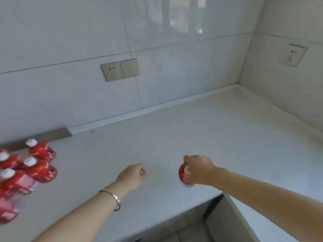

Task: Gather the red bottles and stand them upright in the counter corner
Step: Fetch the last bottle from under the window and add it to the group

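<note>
A small red plastic bottle with a white cap [185,175] sits upright in my right hand [201,170], fingers pinching it near the cap so I can carry it toward the bare counter corner [244,91]. My left hand [132,175] hangs curled and empty. More red bottles [37,163] cluster far left; their white label writing is too blurred to read.
</note>
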`<state>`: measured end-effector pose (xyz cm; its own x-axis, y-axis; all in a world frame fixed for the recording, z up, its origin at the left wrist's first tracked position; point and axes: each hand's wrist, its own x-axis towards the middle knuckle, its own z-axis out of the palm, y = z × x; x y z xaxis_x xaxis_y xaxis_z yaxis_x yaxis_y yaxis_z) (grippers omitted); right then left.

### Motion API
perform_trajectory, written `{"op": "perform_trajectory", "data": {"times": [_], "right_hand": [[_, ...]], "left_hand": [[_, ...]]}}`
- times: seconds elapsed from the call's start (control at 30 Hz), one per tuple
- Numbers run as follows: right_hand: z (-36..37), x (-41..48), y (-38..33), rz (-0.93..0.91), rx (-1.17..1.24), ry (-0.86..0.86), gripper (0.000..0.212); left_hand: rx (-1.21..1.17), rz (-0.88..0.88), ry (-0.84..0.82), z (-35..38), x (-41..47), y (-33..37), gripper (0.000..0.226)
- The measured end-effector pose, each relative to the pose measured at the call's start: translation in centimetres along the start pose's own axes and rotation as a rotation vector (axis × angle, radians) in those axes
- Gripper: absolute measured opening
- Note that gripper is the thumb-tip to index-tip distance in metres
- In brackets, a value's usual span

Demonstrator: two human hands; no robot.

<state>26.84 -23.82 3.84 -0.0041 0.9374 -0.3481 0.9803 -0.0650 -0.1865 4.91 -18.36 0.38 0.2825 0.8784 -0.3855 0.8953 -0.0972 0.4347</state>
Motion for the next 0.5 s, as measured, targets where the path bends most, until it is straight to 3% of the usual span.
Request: {"op": "perform_trajectory", "data": {"times": [0.23,0.5], "right_hand": [[0.7,6.0,-23.5,-0.057,0.149,-0.069,0.043],[2.2,13.2,-39.7,-0.115,0.284,-0.112,0.044]], "left_hand": [[-0.015,-0.265,0.152,-9.8,-8.7,-21.8,0.011],[-0.062,-0.448,0.223,-14.7,-13.6,-35.9,0.013]]}}
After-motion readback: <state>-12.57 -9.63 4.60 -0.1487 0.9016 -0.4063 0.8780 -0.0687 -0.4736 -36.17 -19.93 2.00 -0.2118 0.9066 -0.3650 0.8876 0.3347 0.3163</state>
